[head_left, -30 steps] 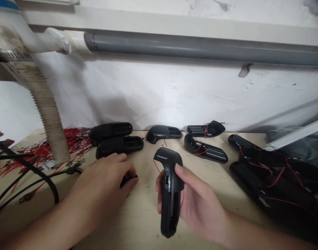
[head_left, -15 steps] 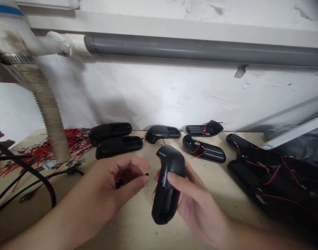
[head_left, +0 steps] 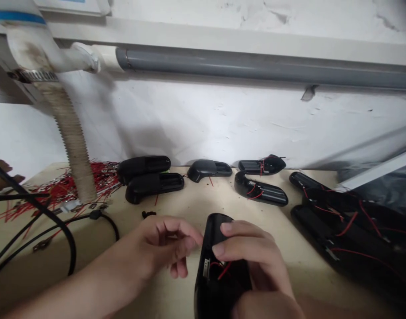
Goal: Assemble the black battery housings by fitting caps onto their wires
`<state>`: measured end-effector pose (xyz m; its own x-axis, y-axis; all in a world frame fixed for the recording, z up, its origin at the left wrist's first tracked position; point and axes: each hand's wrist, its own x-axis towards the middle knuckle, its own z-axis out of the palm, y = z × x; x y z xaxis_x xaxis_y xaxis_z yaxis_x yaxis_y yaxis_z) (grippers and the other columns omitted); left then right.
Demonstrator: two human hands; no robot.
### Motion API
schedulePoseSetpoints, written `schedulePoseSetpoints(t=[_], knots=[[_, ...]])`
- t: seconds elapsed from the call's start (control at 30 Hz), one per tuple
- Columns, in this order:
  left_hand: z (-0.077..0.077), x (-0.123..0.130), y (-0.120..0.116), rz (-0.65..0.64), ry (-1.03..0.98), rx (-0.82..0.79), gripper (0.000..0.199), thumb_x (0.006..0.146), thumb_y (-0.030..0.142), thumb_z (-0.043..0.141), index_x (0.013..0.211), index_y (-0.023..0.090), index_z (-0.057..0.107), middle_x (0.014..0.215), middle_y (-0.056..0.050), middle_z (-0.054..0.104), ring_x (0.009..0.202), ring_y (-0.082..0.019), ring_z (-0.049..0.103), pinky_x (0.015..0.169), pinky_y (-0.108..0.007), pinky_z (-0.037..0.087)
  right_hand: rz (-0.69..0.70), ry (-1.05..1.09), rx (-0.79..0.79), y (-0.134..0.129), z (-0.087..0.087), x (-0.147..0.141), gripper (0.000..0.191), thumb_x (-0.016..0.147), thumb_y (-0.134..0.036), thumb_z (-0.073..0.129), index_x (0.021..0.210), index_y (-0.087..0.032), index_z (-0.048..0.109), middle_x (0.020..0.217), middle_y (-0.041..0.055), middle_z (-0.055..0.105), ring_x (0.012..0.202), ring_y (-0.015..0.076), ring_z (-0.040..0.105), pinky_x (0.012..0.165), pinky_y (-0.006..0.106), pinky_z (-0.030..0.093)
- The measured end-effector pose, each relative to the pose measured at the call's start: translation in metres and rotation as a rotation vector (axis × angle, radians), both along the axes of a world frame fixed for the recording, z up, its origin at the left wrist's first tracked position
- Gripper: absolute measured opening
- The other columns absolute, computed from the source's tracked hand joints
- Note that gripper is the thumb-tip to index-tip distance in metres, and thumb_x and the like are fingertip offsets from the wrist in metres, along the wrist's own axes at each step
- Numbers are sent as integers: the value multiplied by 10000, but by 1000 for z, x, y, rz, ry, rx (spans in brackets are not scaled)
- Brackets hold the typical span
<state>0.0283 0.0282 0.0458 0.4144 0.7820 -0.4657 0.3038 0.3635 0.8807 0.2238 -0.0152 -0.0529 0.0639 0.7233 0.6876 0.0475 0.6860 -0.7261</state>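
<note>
My right hand grips a black plastic housing, its hollow side turned up. Inside it show a white connector and short red wires. Just left of the housing is my left hand, thumb and forefinger pinched together near its edge. Whatever the pinch may hold is hidden. Some small black pieces lie on the tabletop beyond my left hand.
Similar black housings stand along the wall, and several wired ones are heaped at right. Red wires pile up at left beside a ribbed hose. A black cable loops at the left.
The housing in my right hand has been turned over, from its smooth outer side to its hollow wired side, and lowered. Small black pieces now lie on the table behind my left hand.
</note>
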Motion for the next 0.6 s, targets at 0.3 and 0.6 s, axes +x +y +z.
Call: schedulePoseSetpoints(t=[0.3, 0.6], knots=[[-2, 3, -9, 102, -177, -164, 427, 827, 616, 859, 795, 207, 741, 731, 40, 637, 670, -101, 491, 625, -212, 399, 140, -322, 129, 3, 5, 6, 575, 1074, -429, 656, 1606, -420, 438, 1245, -64, 831, 1225, 225, 745, 1234, 338, 406], [-8, -4, -1, 172, -58, -67, 421, 888, 597, 809, 847, 185, 732, 739, 18, 613, 694, -116, 485, 609, -205, 390, 90, 160, -140, 8, 7, 0, 678, 765, -187, 693, 1390, -399, 535, 1646, -1, 463, 1627, 367, 304, 1283, 615, 333]])
